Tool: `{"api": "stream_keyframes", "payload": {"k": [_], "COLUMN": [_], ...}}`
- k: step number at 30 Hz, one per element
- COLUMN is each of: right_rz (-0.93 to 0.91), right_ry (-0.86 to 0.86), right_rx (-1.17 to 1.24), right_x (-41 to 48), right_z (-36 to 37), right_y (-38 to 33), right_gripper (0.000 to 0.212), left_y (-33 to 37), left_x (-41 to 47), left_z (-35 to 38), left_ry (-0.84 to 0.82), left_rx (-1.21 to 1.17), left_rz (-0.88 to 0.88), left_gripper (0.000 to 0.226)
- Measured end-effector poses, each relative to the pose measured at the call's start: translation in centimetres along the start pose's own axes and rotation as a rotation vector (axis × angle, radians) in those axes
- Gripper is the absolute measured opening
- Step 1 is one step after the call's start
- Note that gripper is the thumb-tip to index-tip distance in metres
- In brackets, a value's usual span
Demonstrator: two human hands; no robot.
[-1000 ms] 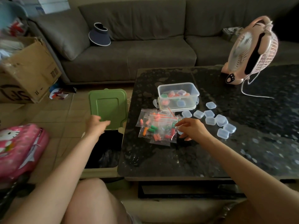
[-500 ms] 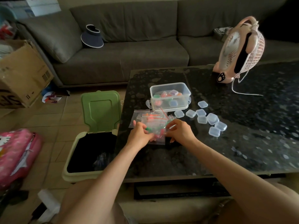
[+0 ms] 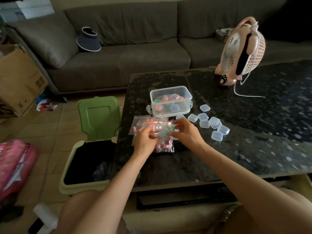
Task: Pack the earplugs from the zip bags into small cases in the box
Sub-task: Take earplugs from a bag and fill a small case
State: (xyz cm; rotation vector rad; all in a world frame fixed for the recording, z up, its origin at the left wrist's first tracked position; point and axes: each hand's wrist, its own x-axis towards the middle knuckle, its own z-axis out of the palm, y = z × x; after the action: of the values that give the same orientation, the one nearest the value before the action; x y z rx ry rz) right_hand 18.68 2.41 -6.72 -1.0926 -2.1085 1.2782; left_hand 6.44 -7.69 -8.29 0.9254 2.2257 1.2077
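Black speckled stone forms the top of the low table, on which all task items are located. Zip bags, clear with red seal strips, lie in an overlapping pile near the table's left edge, just in front of the clear plastic box. Earplugs in pink, orange and green show through the bag film. Left hand sits on the near left part of the pile, fingers curled down and pinching bag film. Right hand sits at the pile's right side, thumb and fingers curled, pinching the upper edge of a bag near its seal. Whether both hands grasp the same bag cannot be confirmed owing to blur. Box stands open, touching the far edge of the pile, and holds several small cases with coloured contents: green, pink, orange, purple and blue. Empty cases, clear, lie scattered on the table to the right of the box and just beyond the right hand, apart from it. Pink desk fan stands at the far side of the table, its white cord trailing on the surface. Waste bin with a raised green lid stands on the floor against the table's left side. Grey sofa lies behind, carrying a dark sun visor. Cardboard carton and a pink bag occupy the floor at left.
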Motion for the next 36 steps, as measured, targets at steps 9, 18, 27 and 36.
{"api": "stream_keyframes", "payload": {"k": [9, 18, 27, 36], "right_rz": [0.049, -0.033, -0.166, -0.189], "right_ry": [-0.111, -0.217, -0.312, -0.369], "right_rx": [0.322, 0.250, 0.138, 0.129], "right_x": [-0.3, -1.5, -2.2, -2.5], "right_z": [-2.7, -3.6, -3.8, -4.2], "right_y": [-0.8, -0.3, -0.3, -0.7], "right_gripper": [0.004, 0.017, 0.022, 0.021], "left_y": [2.8, 3.2, 3.4, 3.3], "left_x": [-2.2, -2.6, -2.5, -2.3], "left_z": [-1.1, -0.5, 0.0, 0.0], "left_ry": [-0.195, -0.164, -0.156, -0.177], "left_rx": [-0.158, -0.266, -0.220, -0.217], "left_rz": [0.104, 0.082, -0.020, -0.069], "left_gripper": [0.016, 0.005, 0.031, 0.036]}}
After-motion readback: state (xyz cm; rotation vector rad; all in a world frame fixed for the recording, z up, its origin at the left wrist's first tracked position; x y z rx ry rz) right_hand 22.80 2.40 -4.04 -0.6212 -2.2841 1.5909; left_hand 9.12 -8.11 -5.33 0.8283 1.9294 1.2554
